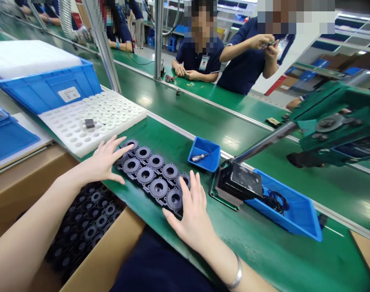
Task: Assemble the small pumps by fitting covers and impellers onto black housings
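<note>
Two rows of black ring-centred parts lie packed together on the green table, near its front edge. Left hand at their left end, right hand at their right; both spread, fingers apart, reaching over the end parts; cannot tell if pressing. Relative to the parts: white foam tray beyond the left end; small blue bin beyond the right, green surface between; open carton below, past the front edge.
</note>
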{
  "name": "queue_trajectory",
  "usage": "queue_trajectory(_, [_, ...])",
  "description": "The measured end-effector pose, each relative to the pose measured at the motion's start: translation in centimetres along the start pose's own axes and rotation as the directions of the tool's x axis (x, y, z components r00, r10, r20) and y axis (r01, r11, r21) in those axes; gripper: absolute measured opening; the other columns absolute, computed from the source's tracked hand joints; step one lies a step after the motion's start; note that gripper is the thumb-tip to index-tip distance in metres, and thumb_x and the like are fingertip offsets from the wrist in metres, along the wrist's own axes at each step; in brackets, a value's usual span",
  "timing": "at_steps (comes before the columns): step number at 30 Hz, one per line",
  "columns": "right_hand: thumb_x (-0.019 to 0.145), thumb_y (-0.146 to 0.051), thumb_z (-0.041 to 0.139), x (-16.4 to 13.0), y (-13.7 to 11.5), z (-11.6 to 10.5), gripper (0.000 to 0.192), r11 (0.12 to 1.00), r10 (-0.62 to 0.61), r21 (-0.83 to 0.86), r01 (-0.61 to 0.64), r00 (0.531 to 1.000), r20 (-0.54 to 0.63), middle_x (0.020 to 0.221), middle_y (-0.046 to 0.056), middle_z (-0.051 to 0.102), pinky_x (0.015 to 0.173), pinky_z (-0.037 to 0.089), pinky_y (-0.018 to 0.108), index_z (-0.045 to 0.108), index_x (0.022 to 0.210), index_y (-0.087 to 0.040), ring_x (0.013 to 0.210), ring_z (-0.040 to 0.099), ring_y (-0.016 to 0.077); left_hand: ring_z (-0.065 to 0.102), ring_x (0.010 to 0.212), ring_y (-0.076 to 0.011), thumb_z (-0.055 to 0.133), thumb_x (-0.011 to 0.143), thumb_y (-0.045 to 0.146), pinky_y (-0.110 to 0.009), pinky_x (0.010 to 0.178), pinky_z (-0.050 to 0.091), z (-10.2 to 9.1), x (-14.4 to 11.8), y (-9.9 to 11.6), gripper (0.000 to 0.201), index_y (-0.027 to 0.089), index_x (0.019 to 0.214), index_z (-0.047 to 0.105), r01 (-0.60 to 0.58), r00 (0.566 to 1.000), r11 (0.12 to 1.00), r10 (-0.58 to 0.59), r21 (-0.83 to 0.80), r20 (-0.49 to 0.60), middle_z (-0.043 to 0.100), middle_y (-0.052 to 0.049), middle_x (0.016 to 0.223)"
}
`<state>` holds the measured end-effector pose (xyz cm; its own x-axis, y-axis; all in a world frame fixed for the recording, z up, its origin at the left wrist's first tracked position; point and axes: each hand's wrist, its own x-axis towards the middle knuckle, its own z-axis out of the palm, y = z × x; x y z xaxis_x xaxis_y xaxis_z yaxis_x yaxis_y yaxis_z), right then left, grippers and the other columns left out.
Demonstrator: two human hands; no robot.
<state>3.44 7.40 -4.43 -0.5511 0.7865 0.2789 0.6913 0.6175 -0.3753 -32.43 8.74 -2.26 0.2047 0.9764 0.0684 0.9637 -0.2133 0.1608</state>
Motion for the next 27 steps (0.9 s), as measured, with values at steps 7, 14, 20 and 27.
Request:
queue_trajectory(7, [0.086,-0.058,0.064,3.2,-0.6,0.9,0.084,0.995,-0.086,-0.037,0.090,0.990,0.111,0.166,0.018,0.022,0.111,0.022,0.081,0.033,0.156,-0.025,0.153,0.014,0.0489,0.024,0.149,-0.0464,0.076,0.066,0.073,-0.064,0.117,0.029,0.1,2.8,-0.9,0.115,0.031,0.159,0.022,-0.117,0.985,0.991,0.124,-0.058,0.124,0.012,-0.018,0.169])
queue_trajectory(14, [0.090,-0.053,0.061,0.1,1.9,-0.7,0.081,0.982,-0.143,-0.104,0.154,0.983,0.112,0.166,0.015,0.026,0.108,0.030,0.078,0.028,0.159,-0.028,0.149,0.026,0.0489,0.039,0.138,-0.0423,0.080,0.065,0.067,-0.060,0.111,0.039,1.2,1.6,3.4,0.115,0.033,0.159,0.024,-0.105,0.992,0.988,0.112,-0.110,0.060,0.018,-0.019,0.167])
queue_trajectory(20, [0.087,-0.055,0.063,-3.9,4.9,-3.5,0.085,0.968,-0.168,-0.168,0.187,0.978,0.120,0.165,0.012,0.030,0.104,0.037,0.073,0.025,0.160,-0.032,0.147,0.033,0.0479,0.037,0.138,-0.0446,0.083,0.059,0.068,-0.060,0.109,0.043,2.4,0.8,9.1,0.122,0.030,0.159,0.023,-0.101,0.992,0.988,0.109,-0.113,0.068,0.018,-0.019,0.167])
queue_trajectory(27, [0.088,-0.061,0.060,-6.4,4.8,-6.4,0.086,0.981,-0.089,-0.148,0.126,0.968,0.233,0.167,0.014,0.024,0.112,0.032,0.073,0.026,0.160,-0.028,0.153,0.023,0.0440,0.045,0.135,-0.0472,0.091,0.058,0.053,-0.060,0.107,0.047,3.8,0.0,11.4,0.123,0.030,0.159,0.025,-0.146,0.989,0.987,0.147,-0.070,0.006,0.022,-0.018,0.167])
